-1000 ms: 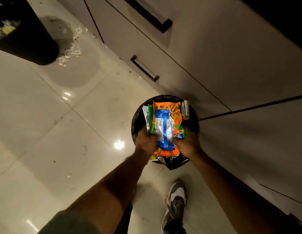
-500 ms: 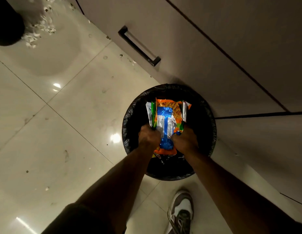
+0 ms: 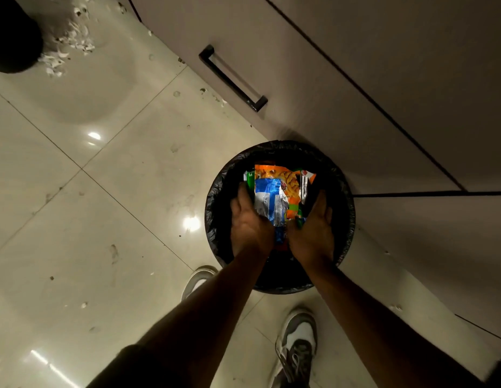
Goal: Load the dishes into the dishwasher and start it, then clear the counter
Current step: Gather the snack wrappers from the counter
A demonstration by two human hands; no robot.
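Both hands reach down into a round bin. The left hand (image 3: 250, 219) lies along the left edge of a bundle of snack wrappers (image 3: 280, 197), its fingers extended flat against that edge, while the right hand (image 3: 313, 228) lies along the right edge with its fingers likewise stretched out; the bundle sits between the two palms, inside the mouth of the bin. An orange packet and a blue one show on top, with green and silver edges beside them. Lined with a black bag, the bin (image 3: 347, 219) stands on pale glossy floor tiles (image 3: 89, 219), just beside a white cabinet front carrying a dark bar handle (image 3: 232, 78) farther off. Two grey-and-white sneakers (image 3: 298, 348) stand near the bin. Far left, white scraps (image 3: 67, 49) lie beside a dark round object (image 3: 11, 35).
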